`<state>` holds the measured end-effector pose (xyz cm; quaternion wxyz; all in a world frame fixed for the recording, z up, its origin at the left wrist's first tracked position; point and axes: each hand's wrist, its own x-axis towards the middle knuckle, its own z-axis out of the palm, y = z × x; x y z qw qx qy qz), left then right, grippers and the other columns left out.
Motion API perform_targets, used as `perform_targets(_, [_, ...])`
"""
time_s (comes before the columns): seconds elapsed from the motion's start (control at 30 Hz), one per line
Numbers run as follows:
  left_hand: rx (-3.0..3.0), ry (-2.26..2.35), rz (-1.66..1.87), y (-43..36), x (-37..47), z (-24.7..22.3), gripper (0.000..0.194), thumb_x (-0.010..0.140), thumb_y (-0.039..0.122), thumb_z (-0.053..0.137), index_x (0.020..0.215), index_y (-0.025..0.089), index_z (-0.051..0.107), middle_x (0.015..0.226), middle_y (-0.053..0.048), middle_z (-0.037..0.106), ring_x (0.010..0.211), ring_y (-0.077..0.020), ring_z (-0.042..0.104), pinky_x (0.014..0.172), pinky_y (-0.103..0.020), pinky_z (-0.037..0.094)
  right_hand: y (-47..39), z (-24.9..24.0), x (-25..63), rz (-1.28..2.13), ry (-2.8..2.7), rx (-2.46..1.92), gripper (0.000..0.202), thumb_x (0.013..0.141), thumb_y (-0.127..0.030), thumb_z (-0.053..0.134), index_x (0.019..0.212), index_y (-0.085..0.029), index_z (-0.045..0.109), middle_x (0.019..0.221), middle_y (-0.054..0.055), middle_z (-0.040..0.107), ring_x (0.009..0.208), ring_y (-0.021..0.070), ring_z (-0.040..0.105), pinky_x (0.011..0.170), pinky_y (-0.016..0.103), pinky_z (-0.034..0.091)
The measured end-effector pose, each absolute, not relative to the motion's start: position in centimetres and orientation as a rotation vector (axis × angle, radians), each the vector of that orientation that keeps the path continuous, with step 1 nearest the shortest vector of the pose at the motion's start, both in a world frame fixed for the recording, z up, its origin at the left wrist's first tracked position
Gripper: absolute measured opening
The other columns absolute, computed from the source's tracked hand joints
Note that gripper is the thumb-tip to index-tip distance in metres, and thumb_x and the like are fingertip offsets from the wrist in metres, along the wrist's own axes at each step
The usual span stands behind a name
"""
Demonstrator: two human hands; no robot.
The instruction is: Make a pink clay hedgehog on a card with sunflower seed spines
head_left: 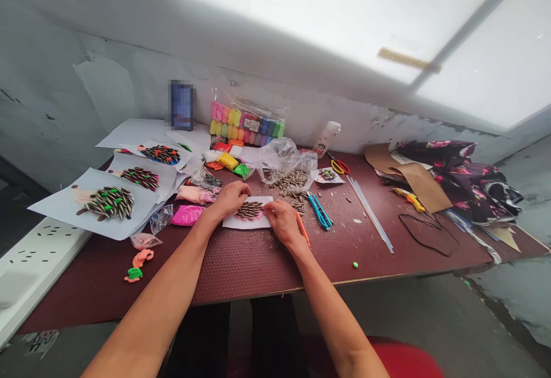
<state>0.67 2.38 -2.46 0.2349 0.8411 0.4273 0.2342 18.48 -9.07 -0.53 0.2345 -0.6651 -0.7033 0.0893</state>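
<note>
A small white card (233,223) lies flat before me, bearing a pink clay shape covered with striped sunflower seeds (249,211). At the card's upper left corner is my left hand (231,199), its fingers curled and drawn together near the thumb. My right hand (283,221) rests at the card's right edge, thumb and fingers pinched beside the seeds. Whatever either pinch holds is too small or hidden to make out. Beside the right wrist lies an orange pen-like tool (303,231). A pile of loose seeds (293,181) spreads from a clear plastic bag (282,157) behind it.
To the left are finished seed hedgehog pictures (109,201), a pink clay pack (187,215) and a white power strip (51,246). A blue utility knife (319,211), scissors (339,164), glue sticks (371,215) and a glue gun (411,199) lie rightward. Bagged coloured clay (247,125) stands behind.
</note>
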Motion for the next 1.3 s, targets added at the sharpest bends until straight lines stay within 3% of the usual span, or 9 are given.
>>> perform_targets(0.37, [2.303,1.175,0.635,2.4,0.6,-2.4,0.025,0.078,0.012,0.051,0.088,0.017,0.074,0.093,-0.006,0.074,0.088,-0.0208,0.065,0.081,-0.030,0.048,-9.5,-0.2,19.9,0.176,-1.711,-1.776,0.017,0.088,-0.012,0.057,0.091,-0.019,0.072,0.095,0.005,0.070,0.084,0.0168,0.062,0.079,0.026,0.045])
perform_targets(0.8, [2.309,1.181,0.615,2.6,0.6,-2.5,0.025,0.078,0.015,0.051,0.086,0.019,0.074,0.091,-0.006,0.073,0.086,-0.0208,0.064,0.079,-0.030,0.048,-5.6,2.5,23.4,0.065,-1.629,-2.393,0.026,0.096,-0.025,0.054,0.106,-0.024,0.078,0.109,0.007,0.075,0.099,0.0198,0.066,0.082,0.026,0.044])
perform_targets(1.03, [2.299,1.173,0.632,2.5,0.6,-2.5,0.026,0.077,0.017,0.050,0.086,0.019,0.074,0.089,-0.006,0.072,0.081,-0.0199,0.063,0.078,-0.030,0.048,-3.0,1.7,22.8,-0.068,-1.790,-2.232,0.024,0.095,-0.024,0.058,0.108,-0.021,0.078,0.105,0.011,0.070,0.104,0.0223,0.058,0.086,0.030,0.042])
perform_targets(1.3, [2.304,1.164,0.625,2.6,0.6,-2.5,0.025,0.078,0.015,0.051,0.086,0.019,0.074,0.090,-0.006,0.073,0.083,-0.0201,0.064,0.078,-0.029,0.048,-2.9,0.9,23.0,-0.039,-1.830,-2.166,0.015,0.092,-0.020,0.062,0.095,-0.020,0.077,0.097,0.010,0.066,0.099,0.0224,0.055,0.084,0.030,0.040])
